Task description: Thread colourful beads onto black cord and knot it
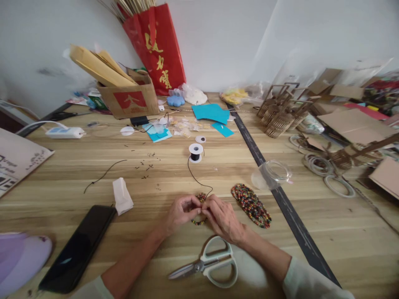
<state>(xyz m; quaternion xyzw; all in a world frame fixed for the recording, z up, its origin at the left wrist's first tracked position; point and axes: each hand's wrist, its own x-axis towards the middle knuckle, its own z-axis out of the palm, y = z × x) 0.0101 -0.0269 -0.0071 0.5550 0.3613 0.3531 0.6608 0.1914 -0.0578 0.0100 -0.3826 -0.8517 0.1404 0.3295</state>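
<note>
Closest to me on the desk (140,216) lie the scissors (198,265). Just past them, my left hand (182,212) and right hand (225,218) meet, both pinched on the black cord (202,185); the bead loop (198,222) lies beneath them, partly hidden. Beyond, I see the spool (195,156).

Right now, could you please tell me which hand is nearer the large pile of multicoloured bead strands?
The right hand: it is just left of the bead pile, not touching it. The left hand is farther left, beyond the right hand.
</note>
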